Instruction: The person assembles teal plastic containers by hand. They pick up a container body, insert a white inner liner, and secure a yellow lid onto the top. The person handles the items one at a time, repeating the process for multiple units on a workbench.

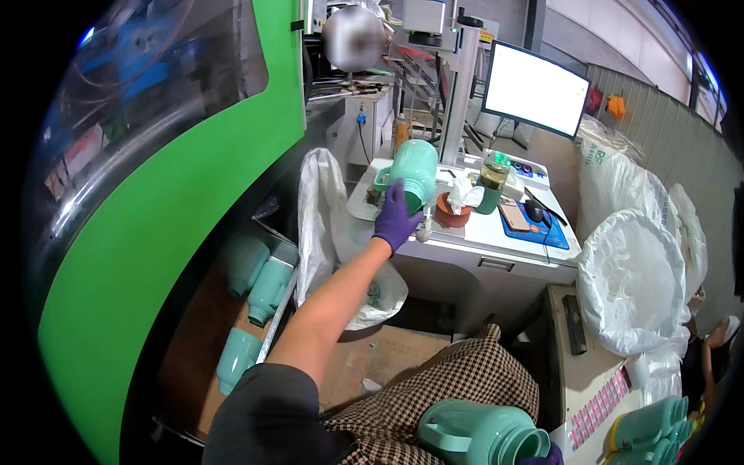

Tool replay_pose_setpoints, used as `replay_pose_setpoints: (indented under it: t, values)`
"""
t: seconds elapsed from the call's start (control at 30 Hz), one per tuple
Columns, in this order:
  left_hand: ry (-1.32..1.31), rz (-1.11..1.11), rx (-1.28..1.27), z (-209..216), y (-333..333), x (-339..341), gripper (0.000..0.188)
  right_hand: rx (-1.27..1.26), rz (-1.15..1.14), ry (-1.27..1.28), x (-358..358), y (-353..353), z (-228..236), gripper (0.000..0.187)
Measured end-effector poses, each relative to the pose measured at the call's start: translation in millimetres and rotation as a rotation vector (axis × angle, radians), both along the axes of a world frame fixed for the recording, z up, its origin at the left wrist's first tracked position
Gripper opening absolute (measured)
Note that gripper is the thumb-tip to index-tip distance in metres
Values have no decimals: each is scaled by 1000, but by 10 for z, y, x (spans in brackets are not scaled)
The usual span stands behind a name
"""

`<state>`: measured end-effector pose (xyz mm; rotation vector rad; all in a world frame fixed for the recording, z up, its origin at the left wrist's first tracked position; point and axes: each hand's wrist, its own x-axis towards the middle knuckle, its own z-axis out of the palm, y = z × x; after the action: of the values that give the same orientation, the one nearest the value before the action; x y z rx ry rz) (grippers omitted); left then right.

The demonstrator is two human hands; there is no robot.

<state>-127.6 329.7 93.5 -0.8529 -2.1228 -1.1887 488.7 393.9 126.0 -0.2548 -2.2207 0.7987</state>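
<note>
My left hand [397,220], in a purple glove, reaches forward and grips a pale green plastic jug [415,167] at its neck. That jug lies tilted at the left end of the white workbench, its wide mouth toward me and its handle on the left. A second green jug [480,434] with a side handle rests over my lap at the lower edge, mouth toward the right. Beside that mouth, the purple glove of my right hand [549,457] shows only in part, closed at the jug's rim; most of its fingers are cut off by the picture's edge.
A green machine [186,163] fills the left, with several jugs [239,356] lying in the bin beside it. A white sack [319,209] stands below the bench. The bench holds a red-brown pot [452,212], drink bottle [492,182], phone [513,215] and monitor [535,89]. A lined tub [632,279] stands right.
</note>
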Motion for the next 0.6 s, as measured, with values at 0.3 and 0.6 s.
replay_pose_setpoints:
  t: [0.3, 0.6]
  values:
    - [-112, -1159, -294, 1123, -573, 2608, 88, 118, 62, 87, -451, -234, 327, 58]
    - [104, -1220, -492, 1436, -1478, 3095, 50, 350, -171, -361, 861, -639, 414, 38]
